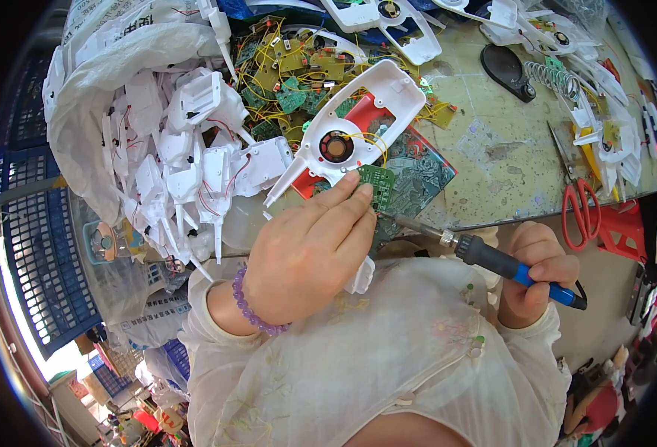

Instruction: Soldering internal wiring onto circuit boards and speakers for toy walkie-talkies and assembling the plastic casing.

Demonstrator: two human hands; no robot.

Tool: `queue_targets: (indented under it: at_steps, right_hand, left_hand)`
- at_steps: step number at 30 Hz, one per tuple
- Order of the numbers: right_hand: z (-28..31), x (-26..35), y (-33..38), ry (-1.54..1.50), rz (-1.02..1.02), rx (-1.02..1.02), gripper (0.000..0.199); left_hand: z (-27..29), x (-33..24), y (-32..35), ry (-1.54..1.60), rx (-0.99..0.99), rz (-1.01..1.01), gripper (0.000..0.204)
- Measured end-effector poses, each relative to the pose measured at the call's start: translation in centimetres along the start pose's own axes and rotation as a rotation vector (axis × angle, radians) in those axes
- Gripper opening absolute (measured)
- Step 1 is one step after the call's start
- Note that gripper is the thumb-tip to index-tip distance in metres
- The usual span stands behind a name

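Observation:
My left hand (310,253), with a purple bead bracelet (248,309) at the wrist, has its fingers together on a small green circuit board (377,182), holding it; the thumb is hidden. The board lies against a white plastic housing (358,123) with a round speaker (336,147) and yellow wires. In my right hand (538,272) is a blue and black soldering iron (488,257), gripped by the handle. Its tip points left, close to the board's lower edge; contact cannot be made out. Under the housing lies a dark patterned sheet with red edges (425,167).
A white sack (83,127) full of white plastic housings (194,164) stands at the left. Behind lies a heap of circuit boards with yellow wires (291,63). Red-handled scissors (581,212) overhang the table's front edge at the right, near a black oval part (507,71) and a spring (552,78).

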State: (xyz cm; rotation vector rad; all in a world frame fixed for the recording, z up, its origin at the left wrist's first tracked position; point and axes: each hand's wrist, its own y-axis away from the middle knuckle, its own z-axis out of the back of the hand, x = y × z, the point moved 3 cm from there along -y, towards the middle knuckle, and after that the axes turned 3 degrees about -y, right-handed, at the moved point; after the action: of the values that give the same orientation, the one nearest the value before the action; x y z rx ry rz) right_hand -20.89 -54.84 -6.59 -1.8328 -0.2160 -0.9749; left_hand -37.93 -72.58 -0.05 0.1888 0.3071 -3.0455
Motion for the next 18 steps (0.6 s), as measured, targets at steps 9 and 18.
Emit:
queue_targets:
  at_steps: [9, 18]
  right_hand:
    - [0.1, 0.2, 0.4, -0.002, -0.102, -0.03, 0.026]
    - [1.1, 0.6, 0.1, 0.057, -0.09, -0.157, 0.026]
  left_hand:
    - [-0.1, 0.0, 0.1, -0.005, -0.014, 0.005, 0.022]
    - [-0.2, 0.0, -0.3, -0.01, -0.018, 0.008, 0.022]
